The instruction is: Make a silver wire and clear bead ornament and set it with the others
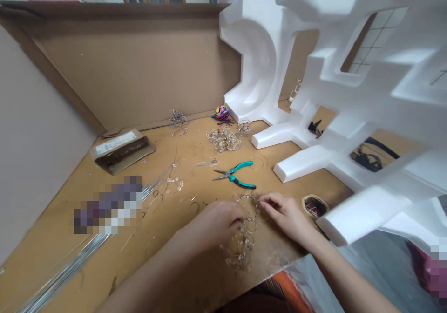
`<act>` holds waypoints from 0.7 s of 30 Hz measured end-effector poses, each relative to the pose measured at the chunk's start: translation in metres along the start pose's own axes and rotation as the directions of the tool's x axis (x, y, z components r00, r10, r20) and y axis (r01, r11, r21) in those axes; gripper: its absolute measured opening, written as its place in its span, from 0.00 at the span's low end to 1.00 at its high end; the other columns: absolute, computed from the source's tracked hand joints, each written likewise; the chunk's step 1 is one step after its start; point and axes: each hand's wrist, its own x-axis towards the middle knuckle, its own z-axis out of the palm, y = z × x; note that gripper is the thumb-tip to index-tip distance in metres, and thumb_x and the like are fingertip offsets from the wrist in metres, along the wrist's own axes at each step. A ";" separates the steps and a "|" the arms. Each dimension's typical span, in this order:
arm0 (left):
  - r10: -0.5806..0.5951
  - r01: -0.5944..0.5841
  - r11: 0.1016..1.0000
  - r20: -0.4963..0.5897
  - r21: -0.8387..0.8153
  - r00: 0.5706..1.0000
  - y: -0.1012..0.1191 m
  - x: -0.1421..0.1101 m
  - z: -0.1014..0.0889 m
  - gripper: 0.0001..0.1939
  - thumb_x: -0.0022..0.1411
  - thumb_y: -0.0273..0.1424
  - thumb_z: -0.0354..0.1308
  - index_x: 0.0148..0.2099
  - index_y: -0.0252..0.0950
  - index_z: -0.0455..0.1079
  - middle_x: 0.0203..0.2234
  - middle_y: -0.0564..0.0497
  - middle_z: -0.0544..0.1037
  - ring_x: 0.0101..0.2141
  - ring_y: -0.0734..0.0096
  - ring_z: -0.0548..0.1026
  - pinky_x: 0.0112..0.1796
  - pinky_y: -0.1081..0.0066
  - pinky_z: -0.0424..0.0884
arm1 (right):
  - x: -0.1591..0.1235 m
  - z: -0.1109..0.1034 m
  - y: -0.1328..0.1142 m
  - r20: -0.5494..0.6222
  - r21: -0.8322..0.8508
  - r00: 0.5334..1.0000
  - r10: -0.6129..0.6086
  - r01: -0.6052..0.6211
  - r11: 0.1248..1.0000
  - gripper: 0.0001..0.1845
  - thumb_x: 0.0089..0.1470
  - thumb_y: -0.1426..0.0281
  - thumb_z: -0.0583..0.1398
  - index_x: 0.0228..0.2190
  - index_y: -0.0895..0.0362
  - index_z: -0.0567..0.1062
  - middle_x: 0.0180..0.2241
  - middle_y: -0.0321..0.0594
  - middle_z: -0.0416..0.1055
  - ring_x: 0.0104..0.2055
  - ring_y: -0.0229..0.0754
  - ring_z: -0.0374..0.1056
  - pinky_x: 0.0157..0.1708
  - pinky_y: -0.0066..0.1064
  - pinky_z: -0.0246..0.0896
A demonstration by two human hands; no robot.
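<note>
A: How does the piece look?
B: Beaded wire piece [240, 255], thin and silvery, bent into round loops, small clear beads strung along it. Airy, uneven outline. Lies at the near edge of the brown table [188, 275], between and just below the hands.

A: Hands?
B: Two, both bare. Left hand [223, 215]: fingers curled inward, thumb and forefinger pinching the wire at the left side of the loops. Right hand [286, 213]: thumb and forefinger tips together on the upper right edge of the piece, remaining fingers loosely bent. Exact grip points too fine to make out.

A: Counts?
B: One pair of pliers [230, 174] beyond the hands, teal handles apart. One tape roll [305, 202] right of the right hand, not touching it. One cardboard box [122, 150], back left. One patterned ball [221, 112] by the white foam [258, 61]. Beaded tangles farther back — one against the cardboard wall [139, 66], one before the ball, another beside the foam; cannot tell whether those last two join. One bundle of straight wires [70, 266] at left, strands uncountable. Beads likewise — too small to number.
</note>
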 end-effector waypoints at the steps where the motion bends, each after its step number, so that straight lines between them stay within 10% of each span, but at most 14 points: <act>1: 0.016 -0.016 1.000 0.024 -0.004 1.000 0.000 0.002 0.000 0.11 0.56 0.25 0.48 0.29 0.38 0.71 0.26 0.53 0.75 0.30 0.72 0.71 0.31 0.76 0.60 | 0.000 0.002 0.000 -0.004 0.012 1.000 0.007 -0.007 1.000 0.10 0.54 0.67 0.53 0.33 0.55 0.73 0.33 0.40 0.74 0.34 0.41 0.68 0.36 0.32 0.60; 14: -0.151 0.140 0.964 -0.032 -0.226 0.988 -0.009 0.013 0.015 0.15 0.51 0.25 0.49 0.40 0.41 0.70 0.21 0.56 0.73 0.22 0.75 0.67 0.22 0.78 0.56 | 0.002 0.016 -0.003 0.117 0.303 0.990 0.077 -0.110 0.947 0.10 0.54 0.65 0.53 0.32 0.57 0.71 0.25 0.37 0.74 0.28 0.39 0.69 0.33 0.30 0.62; 21: -0.198 0.195 0.979 -0.052 -0.066 0.979 -0.011 0.025 0.023 0.08 0.51 0.26 0.50 0.25 0.38 0.70 0.18 0.55 0.72 0.20 0.76 0.66 0.21 0.76 0.52 | 0.003 0.014 -0.003 0.162 0.177 0.985 0.053 -0.082 0.981 0.10 0.53 0.67 0.53 0.30 0.57 0.72 0.22 0.36 0.73 0.25 0.37 0.68 0.28 0.27 0.61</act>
